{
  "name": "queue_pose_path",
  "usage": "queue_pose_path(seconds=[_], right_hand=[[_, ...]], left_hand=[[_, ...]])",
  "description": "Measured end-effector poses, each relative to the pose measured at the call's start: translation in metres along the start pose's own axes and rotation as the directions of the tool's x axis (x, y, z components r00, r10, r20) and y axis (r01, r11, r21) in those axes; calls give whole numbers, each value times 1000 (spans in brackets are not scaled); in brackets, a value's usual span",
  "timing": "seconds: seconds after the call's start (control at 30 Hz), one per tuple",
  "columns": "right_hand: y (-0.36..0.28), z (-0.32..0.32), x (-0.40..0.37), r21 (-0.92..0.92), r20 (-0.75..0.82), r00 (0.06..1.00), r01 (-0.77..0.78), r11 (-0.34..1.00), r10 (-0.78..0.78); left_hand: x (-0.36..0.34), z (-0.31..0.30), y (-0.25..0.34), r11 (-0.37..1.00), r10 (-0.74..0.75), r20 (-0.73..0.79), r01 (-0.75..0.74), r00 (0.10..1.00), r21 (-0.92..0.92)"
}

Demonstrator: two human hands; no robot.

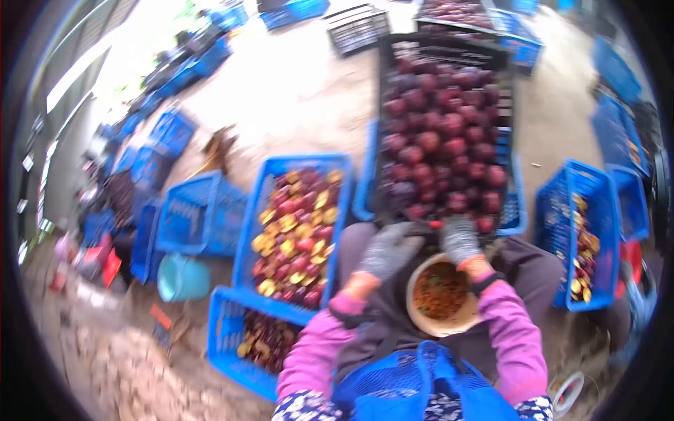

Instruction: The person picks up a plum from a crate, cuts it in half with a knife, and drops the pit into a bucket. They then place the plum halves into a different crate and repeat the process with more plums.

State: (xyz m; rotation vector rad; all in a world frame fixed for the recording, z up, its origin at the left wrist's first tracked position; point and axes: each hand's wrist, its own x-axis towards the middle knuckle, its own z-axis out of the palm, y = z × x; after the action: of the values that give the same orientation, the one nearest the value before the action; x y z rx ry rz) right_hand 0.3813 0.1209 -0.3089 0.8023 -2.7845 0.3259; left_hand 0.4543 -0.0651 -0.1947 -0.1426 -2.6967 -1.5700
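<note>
My left hand [392, 249], in a grey knit glove, is at the near edge of a black crate [507, 91] heaped with dark red plums [442, 133]. Beside it my right hand [460, 240], gloved alike, reaches to the nearest plums. A small bright red spot [436, 224] shows between the two hands. Blur smears the fingers of both, and I cannot tell what they hold. Between my knees, just below the hands, sits a pale bucket [446, 328] with orange-brown bits inside.
A blue crate [242, 259] of halved plums stands left, with another blue crate [219, 344] of darker pieces before it. Further left are an empty-looking blue crate [186, 214] and a turquoise bucket [184, 277]. At right, a blue crate [551, 217] holds cut plums.
</note>
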Motion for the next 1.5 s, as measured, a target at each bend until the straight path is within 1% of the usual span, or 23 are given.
queue_pose_path(seconds=[0.03, 0.07, 0.1, 0.13, 0.17, 0.23, 0.37, 0.47, 0.5, 0.57, 0.6, 0.63, 0.7, 0.77, 0.9, 0.97, 1.1, 1.17, 1.2, 1.33, 1.37, 1.43, 1.5], right_hand=[[0, 3, 5, 21, 157, 985, -82, 996, 78], [6, 16, 3, 54, 72, 997, 2, 999, -6], [2, 13, 5, 43, 148, 988, -39, 998, 32], [-1, 12, 8, 11, 123, 992, -12, 1000, 11], [-1, 11, 8, -29, 93, 996, 3, 1000, 0], [3, 14, 7, -45, 94, 994, 55, 997, -50], [7, -8, 5, 151, 199, 978, -100, 983, 69], [12, -27, -6, 688, 253, 956, -287, 667, 150], [4, -40, -9, 683, 246, 958, -280, 674, 149], [-8, -64, -16, 811, 450, 855, -513, 282, 259], [-3, -61, -24, 839, 461, 849, -511, 184, 256], [-11, -74, -27, 847, 433, 875, -477, 234, 217], [-18, -86, -38, 859, 494, 856, -507, 64, 153], [-23, -101, -47, 847, 497, 851, -518, 120, 169], [-20, -107, -71, 901, 431, 871, -428, -65, 236], [-15, -116, -82, 838, 455, 838, -517, 174, 301], [-14, -151, -100, 850, 479, 791, -526, 24, 381], [-7, -167, -110, 862, 421, 774, -504, 57, 473], [-3, -173, -115, 876, 411, 766, -482, 20, 495], [15, -197, -134, 896, 431, 692, -405, -183, 579], [18, -203, -132, 900, 423, 686, -394, -186, 592], [22, -214, -122, 949, 300, 706, -289, -127, 642], [32, -210, -118, 969, 224, 729, -237, -68, 646]], left_hand=[[-8, 15, -4, 999, -16, -36, 15, 999, -29], [-18, 24, 0, 967, -165, -14, 159, 986, -197], [-24, 46, -25, 956, -148, -1, 143, 989, -257], [-31, 39, -14, 992, -88, -11, 86, 996, -97], [-38, 51, -18, 964, -151, -14, 144, 988, -224], [-53, 64, -27, 984, -122, -78, 111, 989, -137], [-74, 49, -3, 916, -305, 66, 312, 950, -252], [-78, 63, -11, 957, -209, 32, 211, 977, -197], [-79, 65, -11, 958, -201, 27, 202, 979, -202], [-79, 71, -8, 972, -139, 17, 140, 990, -191], [-77, 79, -12, 970, -59, 14, 61, 998, -236], [-77, 84, -12, 969, -29, 24, 34, 999, -244], [-81, 85, -8, 986, -89, 156, 109, 984, -123], [-85, 90, -8, 990, -67, 149, 84, 987, -112], [-91, 98, -16, 990, -63, 240, 91, 969, -106], [-87, 109, -28, 992, 7, 203, 18, 979, -125], [-95, 77, 13, 956, -116, 261, 179, 958, -233], [-92, 86, 2, 716, -287, 440, 496, 851, -491], [-90, 91, -5, 612, -281, 477, 538, 833, -579], [-89, 99, -14, 458, -364, 483, 604, 797, -652], [-88, 101, -22, 468, -355, 492, 607, 795, -642], [-84, 105, -34, 312, -322, 450, 542, 833, -781], [-77, 106, -31, 225, -420, 452, 573, 787, -788]])
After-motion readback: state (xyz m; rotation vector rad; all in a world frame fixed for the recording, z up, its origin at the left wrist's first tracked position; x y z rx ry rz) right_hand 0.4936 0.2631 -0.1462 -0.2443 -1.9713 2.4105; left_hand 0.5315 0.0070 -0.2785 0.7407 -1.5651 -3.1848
